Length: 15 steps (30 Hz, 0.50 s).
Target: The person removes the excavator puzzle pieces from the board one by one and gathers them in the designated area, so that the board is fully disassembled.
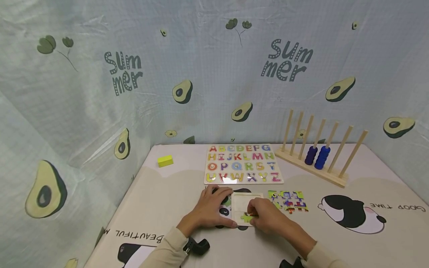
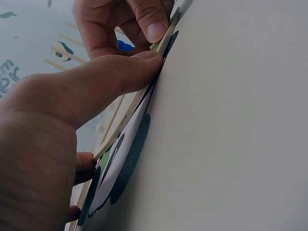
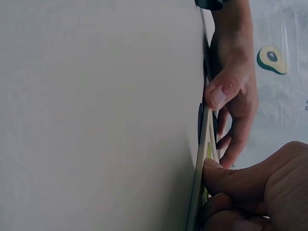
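A small square wooden puzzle tray [image 1: 238, 204] lies on the printed tablecloth, with green jigsaw pieces [image 1: 246, 219] in its lower part. My left hand [image 1: 208, 207] grips the tray's left side, thumb at the near corner and fingers toward the far corner. Over the tray's right half, my right hand [image 1: 268, 216] has curled fingers and pinches a puzzle piece, mostly hidden by the fingertips. In the right wrist view, the right thumb [image 3: 226, 178] lies by the tray's edge. Several colourful loose jigsaw pieces [image 1: 291, 203] lie flat just right of the tray.
Behind the tray lies an alphabet board [image 1: 219, 182] with coloured letters. At the back right stands a wooden peg rack [image 1: 330, 176] carrying purple beads [image 1: 311, 155] and blue beads [image 1: 322, 158]. A yellow block [image 1: 165, 160] sits at the back left. Printed curtains surround the table.
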Motion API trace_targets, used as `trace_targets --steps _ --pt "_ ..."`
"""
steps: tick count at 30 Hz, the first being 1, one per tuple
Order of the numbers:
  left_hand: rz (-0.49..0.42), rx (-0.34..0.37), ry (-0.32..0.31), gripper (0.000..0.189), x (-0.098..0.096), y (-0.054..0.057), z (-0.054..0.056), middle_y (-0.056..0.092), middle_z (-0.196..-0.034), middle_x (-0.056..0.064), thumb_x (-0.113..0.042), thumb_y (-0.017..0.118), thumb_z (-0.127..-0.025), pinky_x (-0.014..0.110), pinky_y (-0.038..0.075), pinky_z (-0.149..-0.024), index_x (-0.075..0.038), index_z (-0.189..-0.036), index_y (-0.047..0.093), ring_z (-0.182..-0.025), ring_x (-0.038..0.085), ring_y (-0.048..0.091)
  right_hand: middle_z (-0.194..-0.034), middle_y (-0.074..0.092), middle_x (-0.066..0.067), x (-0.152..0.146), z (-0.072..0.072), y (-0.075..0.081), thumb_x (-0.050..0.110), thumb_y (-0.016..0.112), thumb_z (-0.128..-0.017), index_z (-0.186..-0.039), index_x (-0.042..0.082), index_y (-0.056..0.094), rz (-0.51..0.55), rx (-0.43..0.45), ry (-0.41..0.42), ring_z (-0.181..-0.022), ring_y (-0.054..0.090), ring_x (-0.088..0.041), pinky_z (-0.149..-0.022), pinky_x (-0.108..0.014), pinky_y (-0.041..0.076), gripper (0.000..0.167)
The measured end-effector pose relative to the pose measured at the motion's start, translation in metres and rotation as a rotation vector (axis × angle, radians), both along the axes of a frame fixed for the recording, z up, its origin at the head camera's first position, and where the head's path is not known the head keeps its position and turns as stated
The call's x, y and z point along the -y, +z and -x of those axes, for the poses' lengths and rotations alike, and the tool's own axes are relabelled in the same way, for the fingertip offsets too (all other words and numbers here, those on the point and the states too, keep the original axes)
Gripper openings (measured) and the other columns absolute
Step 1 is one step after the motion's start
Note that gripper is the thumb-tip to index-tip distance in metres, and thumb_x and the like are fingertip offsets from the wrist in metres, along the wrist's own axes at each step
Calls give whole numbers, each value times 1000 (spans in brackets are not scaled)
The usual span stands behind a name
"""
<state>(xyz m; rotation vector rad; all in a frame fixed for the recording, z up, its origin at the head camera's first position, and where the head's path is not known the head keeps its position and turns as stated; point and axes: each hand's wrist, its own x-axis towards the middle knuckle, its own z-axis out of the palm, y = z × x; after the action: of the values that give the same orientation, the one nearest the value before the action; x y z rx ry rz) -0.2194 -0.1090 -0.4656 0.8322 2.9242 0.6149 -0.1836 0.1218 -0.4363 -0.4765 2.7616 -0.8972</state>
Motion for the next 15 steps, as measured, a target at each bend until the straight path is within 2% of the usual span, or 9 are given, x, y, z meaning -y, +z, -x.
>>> trace_targets --steps 7,15 --pt "4 -6 -2 103 0 0 0 46 -152 -12 -78 74 -65 50 28 -112 -29 -151 47 -137 24 30 -84 53 2 0 -1 -2 3 83 -80 -89 14 58 6 -23 -17 -81 49 -16 -72 -34 43 28" --pt "9 0 2 102 0 0 0 46 -152 -12 -78 74 -65 49 28 -112 -30 -150 47 -137 23 30 -80 55 5 -10 0 -6 1 76 -86 -91 15 58 106 -35 67 -78 51 -14 -66 -28 42 24"
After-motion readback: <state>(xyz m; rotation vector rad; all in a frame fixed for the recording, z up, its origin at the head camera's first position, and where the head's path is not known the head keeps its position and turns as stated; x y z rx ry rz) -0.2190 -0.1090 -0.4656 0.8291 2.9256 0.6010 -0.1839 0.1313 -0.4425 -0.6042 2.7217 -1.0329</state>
